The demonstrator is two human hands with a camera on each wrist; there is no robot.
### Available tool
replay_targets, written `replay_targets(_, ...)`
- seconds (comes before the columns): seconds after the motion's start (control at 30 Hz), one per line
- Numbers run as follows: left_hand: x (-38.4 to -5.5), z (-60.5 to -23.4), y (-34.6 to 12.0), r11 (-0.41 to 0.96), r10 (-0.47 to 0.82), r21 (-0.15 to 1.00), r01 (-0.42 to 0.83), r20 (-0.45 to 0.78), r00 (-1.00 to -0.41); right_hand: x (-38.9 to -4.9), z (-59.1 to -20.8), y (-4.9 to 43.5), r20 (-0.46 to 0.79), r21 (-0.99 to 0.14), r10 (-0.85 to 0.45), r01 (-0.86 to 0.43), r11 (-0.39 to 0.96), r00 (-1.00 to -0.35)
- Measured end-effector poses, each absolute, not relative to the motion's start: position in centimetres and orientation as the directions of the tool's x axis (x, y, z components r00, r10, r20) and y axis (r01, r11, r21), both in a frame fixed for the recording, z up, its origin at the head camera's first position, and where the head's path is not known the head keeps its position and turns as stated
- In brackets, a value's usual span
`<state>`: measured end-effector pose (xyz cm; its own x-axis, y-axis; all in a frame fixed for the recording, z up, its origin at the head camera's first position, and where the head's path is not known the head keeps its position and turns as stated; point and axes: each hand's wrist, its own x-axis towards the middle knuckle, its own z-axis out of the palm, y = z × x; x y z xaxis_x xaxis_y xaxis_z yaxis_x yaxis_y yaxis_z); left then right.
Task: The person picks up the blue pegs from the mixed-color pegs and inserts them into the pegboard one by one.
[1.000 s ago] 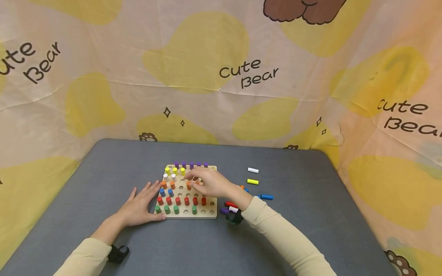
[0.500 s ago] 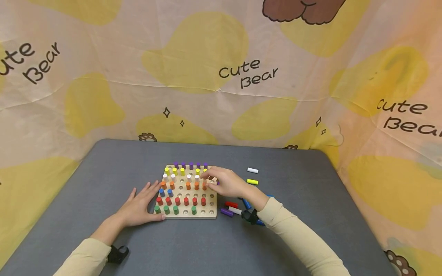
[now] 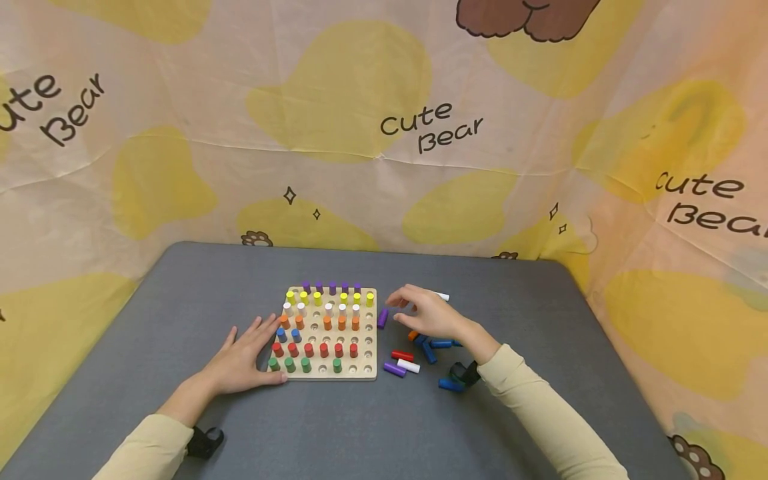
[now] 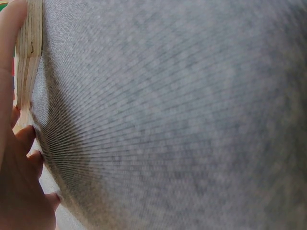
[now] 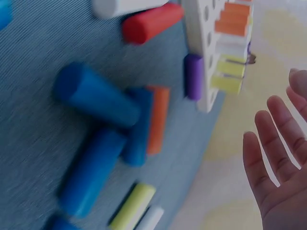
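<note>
A pale wooden pegboard (image 3: 373,347) holds rows of coloured pegs: purple at the back, then yellow, white, orange, blue, red and green. My left hand (image 3: 243,357) lies flat along its left edge, fingers spread and thumb at the near corner. In the left wrist view that thumb sits against the board's side. My right hand (image 3: 432,313) hovers beyond the board's right side with nothing in it. Its fingers are relaxed and apart in the right wrist view. A purple peg (image 3: 383,318) lies between the board and this hand, and an orange peg (image 5: 157,120) lies among blue pegs below it.
Several loose blue pegs (image 3: 429,353) lie right of the board. Nearer are a red peg (image 3: 403,356), a white peg (image 3: 409,366) and another purple peg (image 3: 394,369). A yellow peg (image 5: 132,206) lies farther off, hidden by my hand in the head view.
My right hand has moved right, from over the board's orange and white rows to beyond its right edge, uncovering pegs at the right ends of the rows. My left hand stays put.
</note>
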<state>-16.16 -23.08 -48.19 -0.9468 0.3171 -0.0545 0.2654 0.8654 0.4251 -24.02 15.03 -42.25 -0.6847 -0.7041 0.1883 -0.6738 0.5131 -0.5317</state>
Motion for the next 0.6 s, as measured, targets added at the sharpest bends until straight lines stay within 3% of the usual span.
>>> replay_targets(0.6, -16.1, -48.0, -23.0, 0.863, 0.32, 0.429, 0.267, -0.055, -0.946, -24.5, -45.2, 19.3, 0.102, -0.527, -0.691, -0.627, 0.573, -0.716)
